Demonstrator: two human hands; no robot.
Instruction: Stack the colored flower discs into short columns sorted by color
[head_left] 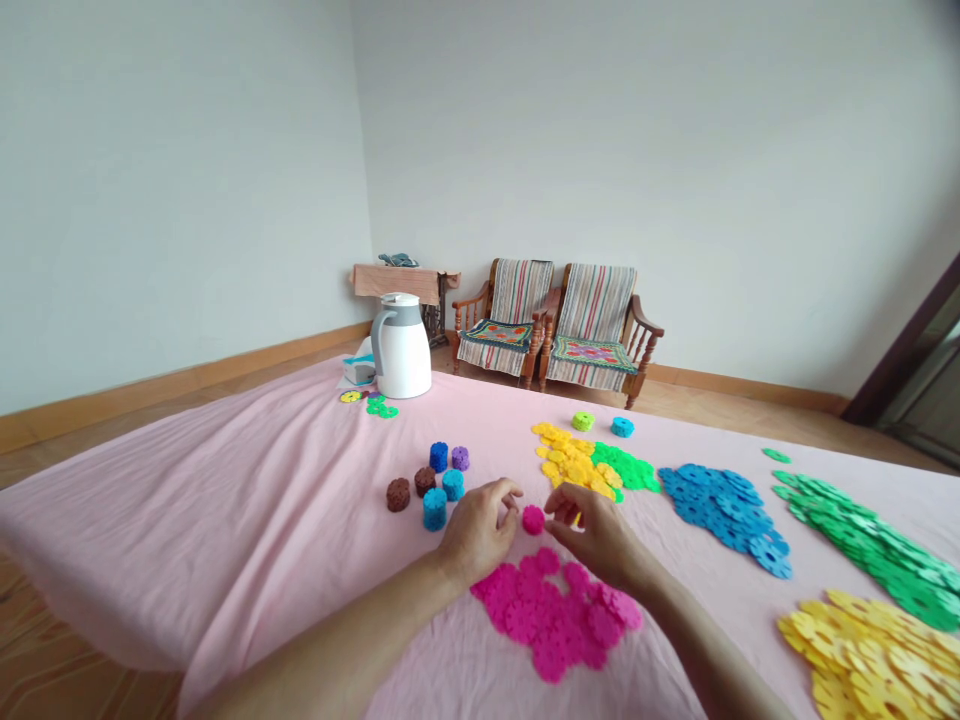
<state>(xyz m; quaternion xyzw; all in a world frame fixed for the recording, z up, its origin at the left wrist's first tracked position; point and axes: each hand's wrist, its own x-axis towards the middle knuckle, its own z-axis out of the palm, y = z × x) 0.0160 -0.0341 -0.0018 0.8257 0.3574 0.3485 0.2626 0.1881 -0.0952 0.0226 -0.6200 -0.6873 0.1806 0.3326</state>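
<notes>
A small stack of magenta snowflake discs [533, 519] stands on the pink cloth, between my two hands. My left hand [484, 528] is just left of it, with fingers curved, thumb apart and nothing visible in them. On the other side my right hand [592, 528] has its fingertips very close to the stack; whether they touch it I cannot tell. Both hands look open. A loose pile of magenta discs [551, 615] spreads nearer to me, below the stack. Left of my left hand are several short stacks, among them a light blue stack [434, 510] and a brown stack [398, 494].
Beyond my right hand lie yellow discs [574, 460] and green discs [626, 467]. Farther right are piles of blue discs [724, 508], green discs [870, 540] and yellow discs [877, 655]. A white jug [405, 355] stands at the back left. Two wooden chairs [596, 310] are behind the table.
</notes>
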